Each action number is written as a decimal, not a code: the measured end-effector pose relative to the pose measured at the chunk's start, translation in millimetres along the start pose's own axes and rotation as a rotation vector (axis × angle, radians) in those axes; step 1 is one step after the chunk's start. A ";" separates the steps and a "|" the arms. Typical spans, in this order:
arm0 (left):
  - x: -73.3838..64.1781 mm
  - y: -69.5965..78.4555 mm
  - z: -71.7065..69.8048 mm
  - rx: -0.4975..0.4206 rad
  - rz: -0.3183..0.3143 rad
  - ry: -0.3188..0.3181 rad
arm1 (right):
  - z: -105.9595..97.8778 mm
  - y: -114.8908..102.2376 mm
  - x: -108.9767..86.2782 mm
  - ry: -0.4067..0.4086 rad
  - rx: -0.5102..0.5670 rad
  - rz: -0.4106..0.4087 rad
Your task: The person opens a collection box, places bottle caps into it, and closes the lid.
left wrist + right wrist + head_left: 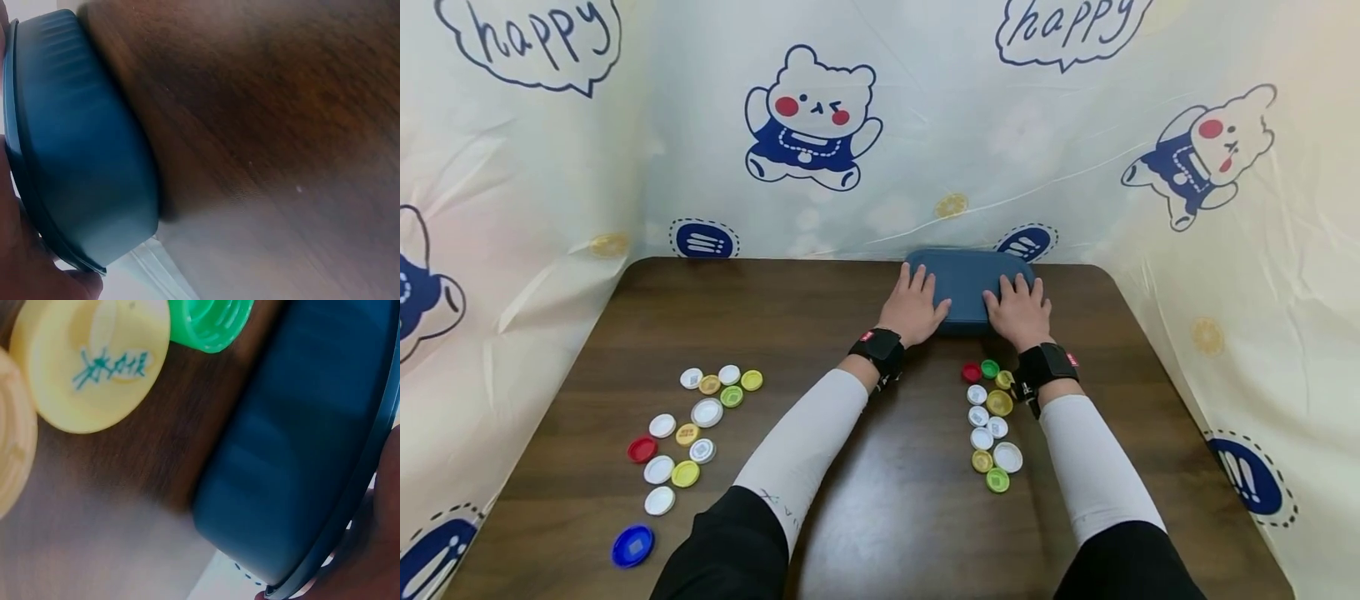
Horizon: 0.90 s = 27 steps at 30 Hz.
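Observation:
A dark blue lidded box [968, 287] stands at the table's far edge. My left hand [913, 308] rests on the left part of its lid, with fingers extended and thumb spread. On the right part lies my right hand [1021, 312], its fingers also extended. From the left wrist, the box's ribbed side wall [81, 137] and part of the hand [31, 275] at the lid rim are visible. The right wrist view shows the other hand [362, 562] along the rim. Near the right wrist are a yellow cap [94, 369] and a green cap [209, 325].
On the left side of the brown table [880, 517] lie several white, yellow, green and red caps [658, 469], plus a larger blue cap [632, 546]. More caps [1007, 457] form a column beside the right forearm. A printed cloth [925, 150] hangs around the table.

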State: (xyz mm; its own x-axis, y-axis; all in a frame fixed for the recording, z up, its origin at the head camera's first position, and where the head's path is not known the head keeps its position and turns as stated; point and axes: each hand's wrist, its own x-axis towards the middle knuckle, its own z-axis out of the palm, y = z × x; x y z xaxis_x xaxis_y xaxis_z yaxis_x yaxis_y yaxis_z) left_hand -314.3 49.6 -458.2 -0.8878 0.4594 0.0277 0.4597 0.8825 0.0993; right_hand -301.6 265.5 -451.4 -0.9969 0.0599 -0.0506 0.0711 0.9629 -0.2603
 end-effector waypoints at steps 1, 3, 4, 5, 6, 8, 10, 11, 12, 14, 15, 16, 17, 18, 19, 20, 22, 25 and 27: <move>-1.1 -1.5 -0.8 0.007 0.000 0.006 | -0.3 -1.8 0.3 0.003 -0.002 -0.003; -3.7 -4.7 -2.9 0.009 -0.008 0.013 | -1.5 -6.6 0.5 0.008 -0.002 -0.008; -5.2 -6.4 -4.0 0.004 -0.016 0.012 | -2.2 -9.4 0.2 0.009 -0.005 -0.011; -6.7 -8.2 -5.0 -0.006 -0.023 0.012 | -3.1 -12.3 -0.3 0.007 -0.009 -0.014; -8.6 -9.8 -6.4 -0.019 -0.030 0.013 | -3.9 -15.1 -1.1 0.005 -0.016 -0.018; -12.3 -12.9 -8.6 -0.037 -0.036 0.015 | -5.5 -19.9 -3.4 0.000 -0.030 -0.025; -16.1 -15.9 -9.7 -0.053 -0.041 0.018 | -6.8 -24.5 -6.5 -0.005 -0.043 -0.032; -18.1 -17.6 -9.5 -0.060 -0.042 0.022 | -7.4 -26.6 -8.3 -0.009 -0.042 -0.036; -20.2 -19.2 -9.4 -0.062 -0.044 0.025 | -7.8 -28.7 -10.2 -0.015 -0.043 -0.042; -25.0 -22.6 -7.9 -0.070 -0.050 0.031 | -8.4 -32.9 -14.3 -0.030 -0.046 -0.055; -27.8 -24.4 -7.1 -0.078 -0.053 0.032 | -8.5 -34.7 -16.3 -0.040 -0.048 -0.062; -30.9 -26.2 -6.4 -0.086 -0.054 0.032 | -8.5 -36.5 -18.1 -0.051 -0.050 -0.072; -34.1 -28.1 -5.7 -0.095 -0.054 0.033 | -8.2 -38.3 -19.9 -0.062 -0.054 -0.080; -37.4 -29.9 -5.3 -0.110 -0.056 0.032 | -8.0 -39.9 -21.6 -0.072 -0.061 -0.090; -40.9 -32.0 -4.8 -0.125 -0.056 0.034 | -7.6 -41.4 -23.1 -0.079 -0.066 -0.100; -44.4 -34.1 -4.2 -0.139 -0.057 0.037 | -7.1 -43.0 -24.4 -0.086 -0.070 -0.110; -51.4 -38.6 -3.4 -0.158 -0.058 0.045 | -6.2 -46.2 -27.2 -0.098 -0.081 -0.135; -61.9 -45.9 -1.2 -0.180 -0.059 0.064 | -4.3 -50.7 -31.4 -0.109 -0.092 -0.169; -68.8 -50.4 0.2 -0.179 -0.056 0.074 | -3.1 -53.4 -34.6 -0.116 -0.097 -0.188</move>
State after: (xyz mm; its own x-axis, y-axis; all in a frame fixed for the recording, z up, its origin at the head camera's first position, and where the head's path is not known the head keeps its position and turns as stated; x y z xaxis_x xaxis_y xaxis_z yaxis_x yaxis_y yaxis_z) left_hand -276.4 -26.4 -465.3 -0.9142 0.3953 0.0893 0.4041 0.8716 0.2774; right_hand -271.0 212.8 -432.8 -0.9814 -0.1480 -0.1223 -0.1244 0.9754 -0.1819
